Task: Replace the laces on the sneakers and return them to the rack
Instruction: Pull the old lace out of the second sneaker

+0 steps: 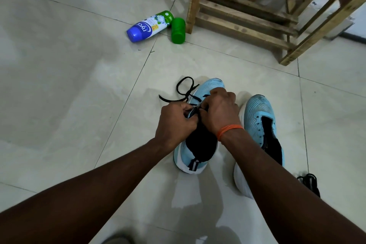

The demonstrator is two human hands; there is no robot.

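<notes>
The sneakers sit side by side on the tiled floor (59,85), toes pointing away from the person, a little way in front of the wooden shoe rack (247,18). Both are light blue with black inside.

The left sneaker (195,152) is the one being worked on. A black lace (183,89) is partly threaded near its toe, and a loose loop of it lies on the floor just beside the shoe. The left hand (174,123) has its fingers closed in a pinch on the lace, over the middle of the shoe. The right hand (219,111) is curled tight over the same spot, and its grip looks closed on the lace too, though its fingertips are hidden. An orange band (229,131) is around that wrist.

The right sneaker (261,134) has empty lace holes, so it has no lace yet. A bundle of black lace (310,183) lies on the floor near its heel; it may be the lace for that shoe.

So I think the job is not yet half done. The first shoe needs more threading and tying. Then the second shoe needs a lace. Last, both shoes go back on the rack, whose low shelves look bare.

A blue-capped bottle (146,28) and a green bottle (178,30) lie on the floor by the rack leg.
</notes>
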